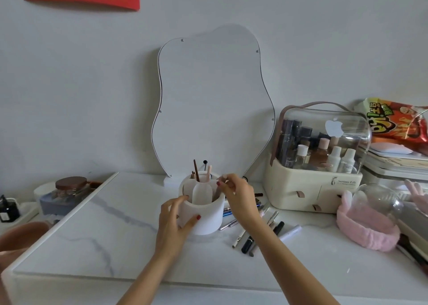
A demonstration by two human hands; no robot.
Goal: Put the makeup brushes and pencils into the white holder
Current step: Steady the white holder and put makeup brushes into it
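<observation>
At frame centre, the left hand (176, 221) wrapped spread fingers around the round white plastic holder (203, 214); the right hand (238, 195) pinched something small and unclear above its rim.

white holder (203, 216): round, compartmented, upright, centre frame | brushes in holder (196, 171): few, standing at rear compartment | loose pencils and brushes (252, 233): scattered flat, right of holder, lower centre-right

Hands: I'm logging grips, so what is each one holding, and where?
The left hand grips the white holder by its front side wall. The right hand is at its rim; whether it pinches anything cannot be told.
</observation>
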